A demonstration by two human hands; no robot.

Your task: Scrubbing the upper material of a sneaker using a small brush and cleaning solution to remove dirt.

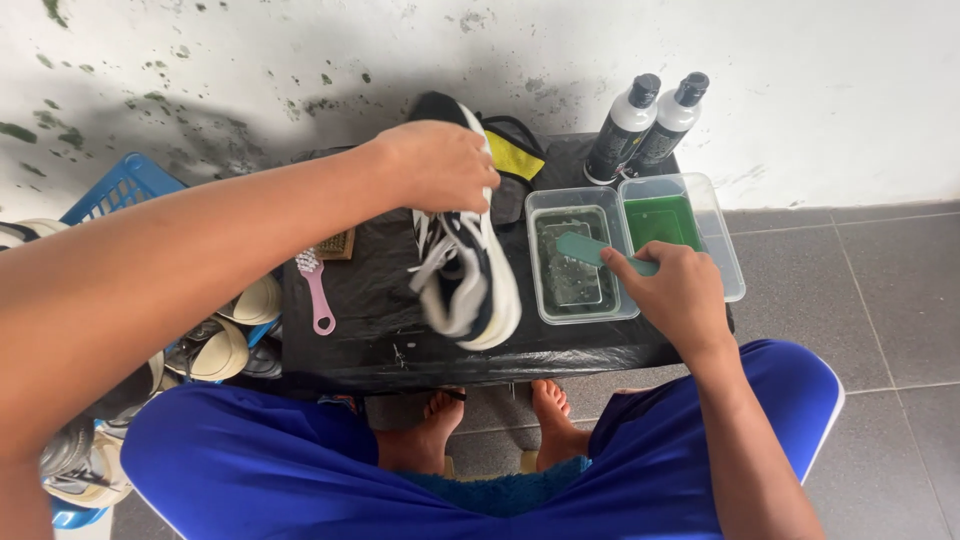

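My left hand [438,163] grips a black and white sneaker [468,270] by its heel end and holds it tilted over the small black-covered table [370,330], toe toward me, laces hanging loose. My right hand [678,290] holds a teal brush [590,250] by its handle, with the head dipped into a clear plastic tub of water [580,262]. A second clear tub [680,222] with something green inside sits just right of the first.
Two black and white bottles [645,128] stand at the table's back right by the stained wall. A pink brush [315,290] and a wooden brush [338,245] lie at left. A blue basket [120,190] and several shoes [215,340] are at my left. My bare feet [490,425] rest under the table.
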